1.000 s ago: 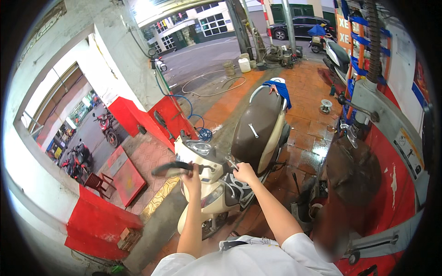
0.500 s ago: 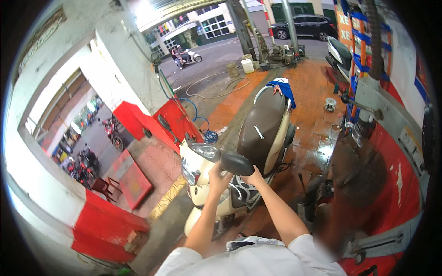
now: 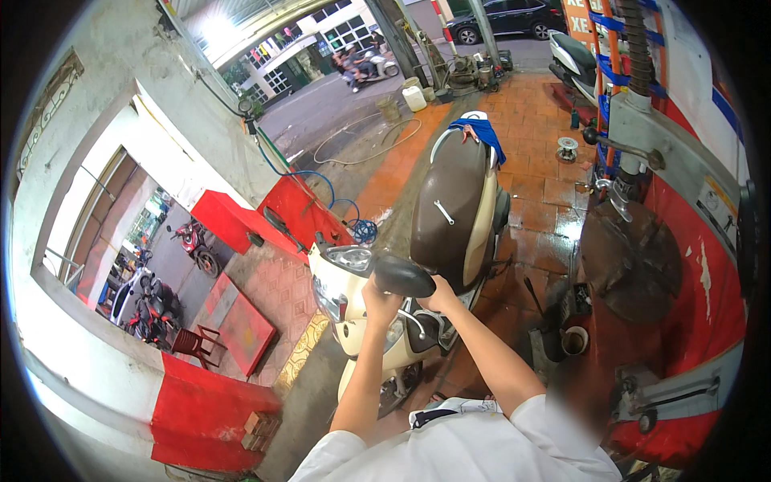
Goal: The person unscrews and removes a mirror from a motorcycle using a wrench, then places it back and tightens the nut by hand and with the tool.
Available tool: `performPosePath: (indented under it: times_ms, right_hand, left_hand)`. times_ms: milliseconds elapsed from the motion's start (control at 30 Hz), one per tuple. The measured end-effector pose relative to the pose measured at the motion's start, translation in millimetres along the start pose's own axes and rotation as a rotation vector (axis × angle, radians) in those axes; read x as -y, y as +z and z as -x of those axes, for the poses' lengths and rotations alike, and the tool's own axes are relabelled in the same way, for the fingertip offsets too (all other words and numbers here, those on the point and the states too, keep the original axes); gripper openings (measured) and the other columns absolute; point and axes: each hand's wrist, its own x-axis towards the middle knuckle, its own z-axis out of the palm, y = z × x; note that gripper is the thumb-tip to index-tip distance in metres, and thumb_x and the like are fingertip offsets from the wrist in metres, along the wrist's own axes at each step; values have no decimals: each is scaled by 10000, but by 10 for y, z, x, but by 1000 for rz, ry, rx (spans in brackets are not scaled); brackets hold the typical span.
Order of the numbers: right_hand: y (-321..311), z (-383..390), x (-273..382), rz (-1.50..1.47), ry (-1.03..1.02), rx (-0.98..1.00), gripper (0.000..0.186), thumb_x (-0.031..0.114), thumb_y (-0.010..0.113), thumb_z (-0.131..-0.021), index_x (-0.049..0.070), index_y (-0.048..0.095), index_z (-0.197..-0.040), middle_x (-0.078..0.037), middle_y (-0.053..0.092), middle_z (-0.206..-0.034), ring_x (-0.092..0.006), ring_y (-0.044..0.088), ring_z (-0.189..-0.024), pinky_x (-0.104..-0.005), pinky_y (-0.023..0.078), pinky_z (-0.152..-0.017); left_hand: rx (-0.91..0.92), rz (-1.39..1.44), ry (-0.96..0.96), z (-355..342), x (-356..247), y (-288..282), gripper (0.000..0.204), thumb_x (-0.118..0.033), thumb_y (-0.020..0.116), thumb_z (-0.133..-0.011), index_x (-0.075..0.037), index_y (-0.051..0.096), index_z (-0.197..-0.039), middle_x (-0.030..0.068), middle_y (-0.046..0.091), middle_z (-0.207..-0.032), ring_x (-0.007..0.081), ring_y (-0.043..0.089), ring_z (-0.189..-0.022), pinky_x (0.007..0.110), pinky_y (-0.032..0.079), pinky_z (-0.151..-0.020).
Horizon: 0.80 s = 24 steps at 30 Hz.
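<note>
A black rear-view mirror (image 3: 405,273) is over the front of a cream scooter (image 3: 337,293), held by both my hands. My left hand (image 3: 379,299) grips it from the left side and below; my right hand (image 3: 436,296) closes on its right side, fingers partly hidden behind the mirror head. Whether its stem is seated in the handlebar, I cannot make out. Another mirror (image 3: 274,219) stands on a stalk at the scooter's far side. An open-end wrench (image 3: 444,212) lies on the brown seat (image 3: 436,249); a blue cloth (image 3: 487,142) drapes over the rear grab rail.
A tyre machine (image 3: 630,257) and red wall are at my right. A blue hose (image 3: 361,231) coils beside a red-and-white pillar. Red panel (image 3: 245,325) and chair (image 3: 193,341) are at left. Jerrycan (image 3: 414,98), pump equipment, parked vehicles and scooter riders (image 3: 361,66) are beyond.
The mirror has swung rightward from its sideways position at left to above my hands, which have drawn closer together. My right hand has moved slightly right. Riders on a scooter have moved right along the street.
</note>
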Motion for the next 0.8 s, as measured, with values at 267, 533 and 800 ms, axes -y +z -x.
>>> performPosePath:
  times_ms: [267,533,800]
  right_hand:
    - [51,210,168,-179,-69,-163,238,187,604,-841,19,683,-990,-244,679,-960,-415,639,-959,-478,503,-848]
    - [211,346,292,-188,-41,56,270,213,613,-901,44,691,-1096,-237,689,-931,-369,678,-871,-427,519,-793]
    - [376,278,405,-141,57,83,238,168,646,-885,33,716,-1068,-207,708,-838,-295,712,-769,-396,533,-725]
  left_hand:
    - [174,16,-59,107,355,-736,350,89,672,-793,0,626,-1128,58,644,-1090,134,592,-1071,337,455,-1015]
    - [99,101,-323,229,889,-1082,363,103,494,-796,22,624,-1126,94,667,-1060,192,656,-965,303,521,-847]
    - [258,569,-766,897,968,-818,341,-141,510,-948,-4,579,-1253,96,659,-1127,215,648,-1004,333,497,-915]
